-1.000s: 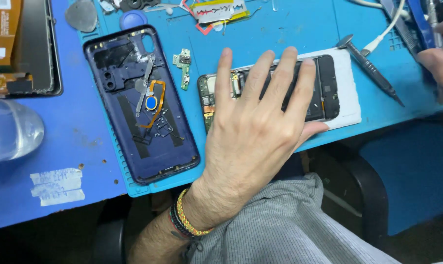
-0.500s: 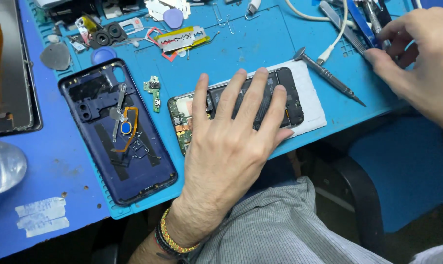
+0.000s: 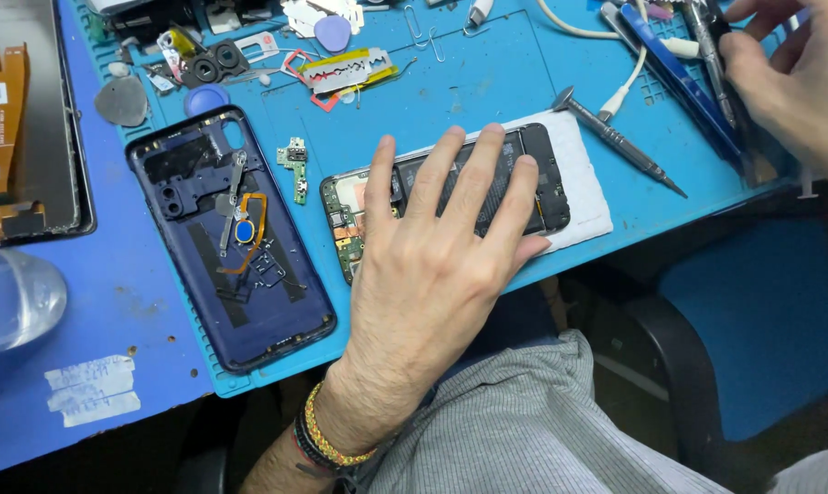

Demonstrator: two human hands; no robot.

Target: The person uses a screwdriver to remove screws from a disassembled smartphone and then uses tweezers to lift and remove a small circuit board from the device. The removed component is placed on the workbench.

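left hand (image 3: pixel 432 274) flat, fingers spread, pinning opened black phone body (image 3: pixel 542 178), long axis left-right | right hand (image 3: pixel 789 78) fingers curled among slim metal tools (image 3: pixel 706 46), far right; I can't see a grip

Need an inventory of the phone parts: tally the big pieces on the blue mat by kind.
Opened black phone body under the left hand: 1
Dark blue plastic back cover: 1
Small green circuit board: 1
Total: 3
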